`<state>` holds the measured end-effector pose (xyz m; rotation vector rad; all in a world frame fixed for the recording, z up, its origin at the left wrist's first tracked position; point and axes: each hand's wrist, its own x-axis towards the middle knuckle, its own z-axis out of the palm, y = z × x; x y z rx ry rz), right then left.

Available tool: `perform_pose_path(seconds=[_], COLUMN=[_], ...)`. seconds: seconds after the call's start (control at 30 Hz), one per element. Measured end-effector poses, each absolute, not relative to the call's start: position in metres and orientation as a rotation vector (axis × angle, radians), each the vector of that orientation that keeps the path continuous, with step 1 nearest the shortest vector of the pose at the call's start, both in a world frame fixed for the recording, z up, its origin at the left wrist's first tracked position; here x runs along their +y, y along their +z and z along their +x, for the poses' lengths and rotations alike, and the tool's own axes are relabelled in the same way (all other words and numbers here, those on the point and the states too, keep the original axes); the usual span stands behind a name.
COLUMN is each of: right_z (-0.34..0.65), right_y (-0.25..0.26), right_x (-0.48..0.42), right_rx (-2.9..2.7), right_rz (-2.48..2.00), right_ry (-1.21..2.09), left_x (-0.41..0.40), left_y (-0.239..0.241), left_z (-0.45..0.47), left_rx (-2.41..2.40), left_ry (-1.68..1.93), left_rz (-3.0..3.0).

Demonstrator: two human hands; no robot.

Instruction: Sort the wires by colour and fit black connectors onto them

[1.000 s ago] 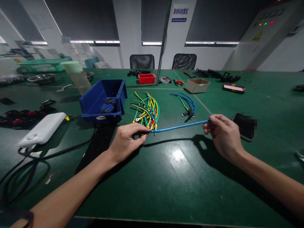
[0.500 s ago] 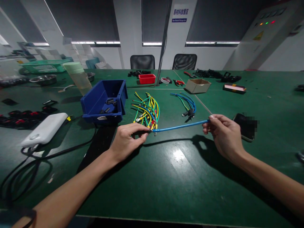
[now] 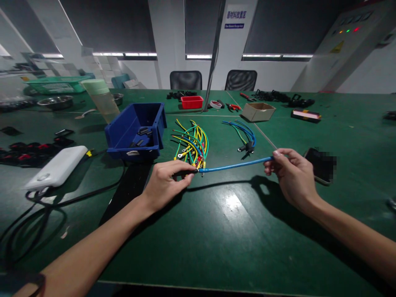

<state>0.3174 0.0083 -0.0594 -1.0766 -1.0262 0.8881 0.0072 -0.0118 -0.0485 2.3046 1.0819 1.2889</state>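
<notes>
A blue wire point(image 3: 235, 165) is stretched between my two hands just above the green table point(image 3: 229, 231). My left hand point(image 3: 167, 181) pinches its left end, where a small dark piece sits on the wire. My right hand point(image 3: 292, 175) pinches the right end between thumb and fingers. Just behind the left hand lies a bundle of yellow, green and blue wires point(image 3: 192, 142) with ring terminals. A smaller bunch of blue and green wires point(image 3: 244, 134) with dark ends lies further right.
A blue bin point(image 3: 136, 130) holding small black parts stands left of the wires. A white power bank point(image 3: 55, 167) with black cables lies far left. A dark phone point(image 3: 320, 165) rests beside my right hand. A red tray point(image 3: 191, 102), pliers and a cardboard box point(image 3: 257, 111) sit further back.
Almost nothing has moved. Both hands keep the blue wire stretched in the same place; the view has shifted only slightly.
</notes>
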Motion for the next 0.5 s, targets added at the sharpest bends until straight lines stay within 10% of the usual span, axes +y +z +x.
perform_pose_path(seconds=[0.5], right_z=[0.3169], right_y=[-0.0585], right_x=[0.0077], right_rx=[-1.061], right_rz=[-1.098], right_ry=[0.881], left_x=[-0.0120], left_y=[-0.0484], left_z=[0.0068], left_rx=[1.066], left_ry=[1.285], left_rz=[2.308])
